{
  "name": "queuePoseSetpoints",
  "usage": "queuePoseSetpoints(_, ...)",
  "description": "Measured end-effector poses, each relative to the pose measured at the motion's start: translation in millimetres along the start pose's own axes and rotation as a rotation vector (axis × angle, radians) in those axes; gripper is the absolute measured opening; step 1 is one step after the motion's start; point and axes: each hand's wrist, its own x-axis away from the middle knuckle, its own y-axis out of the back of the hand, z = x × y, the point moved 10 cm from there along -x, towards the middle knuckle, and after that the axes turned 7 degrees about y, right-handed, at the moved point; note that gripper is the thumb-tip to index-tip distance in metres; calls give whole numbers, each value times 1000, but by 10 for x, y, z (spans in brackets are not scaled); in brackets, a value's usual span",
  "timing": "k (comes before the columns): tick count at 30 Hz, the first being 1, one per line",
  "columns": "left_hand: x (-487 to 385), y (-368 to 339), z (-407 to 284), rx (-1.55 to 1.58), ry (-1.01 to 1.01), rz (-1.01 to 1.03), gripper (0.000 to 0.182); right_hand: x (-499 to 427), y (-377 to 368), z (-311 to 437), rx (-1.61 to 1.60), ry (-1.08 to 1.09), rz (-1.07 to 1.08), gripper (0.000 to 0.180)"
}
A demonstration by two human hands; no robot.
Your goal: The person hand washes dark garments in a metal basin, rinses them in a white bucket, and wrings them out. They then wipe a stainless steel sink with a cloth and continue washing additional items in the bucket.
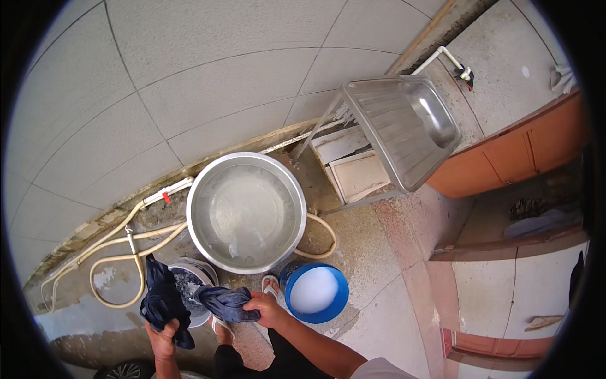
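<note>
My left hand [164,334] grips a bunched dark navy cloth [163,301], which hangs by the left side of a white bucket [208,271]. With my right hand [269,310] I hold a twisted blue-grey cloth [223,301] over the bucket's right side. Whether both are parts of one garment, I cannot tell. Dark, sudsy liquid [188,283] shows in the bucket between my hands. Just beyond stands a wide metal basin [303,215] of cloudy water. To the right of my right hand is a blue bucket [343,294] filled with white foam [314,290].
A beige hose [143,279] loops over the wet floor on the left, beside a white pipe with a red valve handle [166,197]. A stainless steel sink [386,128] stands tilted at the upper right. Sandalled feet [270,285] are close to both buckets.
</note>
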Motion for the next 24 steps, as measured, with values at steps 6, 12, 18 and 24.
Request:
queuePoseSetpoints(6, -197, -2553, -1252, 275, 69, 457, 66, 1544, -1265, 3230, 269, 625, 154, 63)
queuePoseSetpoints(12, 70, -4803, -2034, 450, 133, 939, 67, 2408, -2012, 5535, 579, 1124, 16, 41)
queuePoseSetpoints(18, 116, -5988, -2689, 243, -22, 978, 56, 2918, -2214, 6953, 542, 1301, -38, 17)
queuePoseSetpoints(24, 367, -5779, -2591, 273, -38, 998, 62, 2715, -2382, 7409, 574, 1261, -17, 12)
